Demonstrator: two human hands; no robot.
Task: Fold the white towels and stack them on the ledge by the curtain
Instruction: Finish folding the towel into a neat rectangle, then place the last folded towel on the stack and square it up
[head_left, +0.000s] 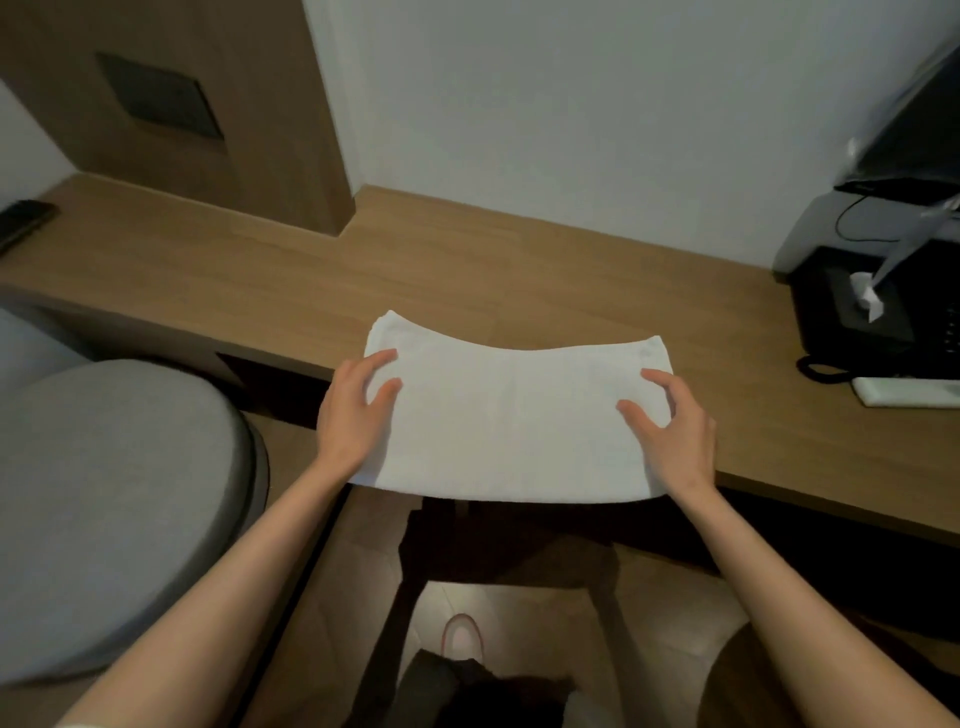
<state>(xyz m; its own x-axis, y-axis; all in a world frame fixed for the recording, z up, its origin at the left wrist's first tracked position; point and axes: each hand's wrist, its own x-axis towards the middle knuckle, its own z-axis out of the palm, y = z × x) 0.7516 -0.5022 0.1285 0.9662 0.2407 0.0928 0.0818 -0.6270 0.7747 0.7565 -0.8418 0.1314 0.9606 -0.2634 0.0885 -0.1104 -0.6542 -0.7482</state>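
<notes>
A folded white towel (514, 421) lies flat on the wooden ledge (218, 265), its near edge hanging a little past the ledge's front. My left hand (356, 405) rests on the towel's left edge with spread fingers. My right hand (670, 426) rests on the right edge, fingers spread and slightly bent. Neither hand grips the cloth. No curtain is in view.
A grey padded chair (114, 509) stands at the left, close to the ledge. At the right end sit a black telephone (872, 317) and a white object (909, 389). A dark flat object (21, 221) lies at the far left. A wooden wall panel (171, 104) rises behind.
</notes>
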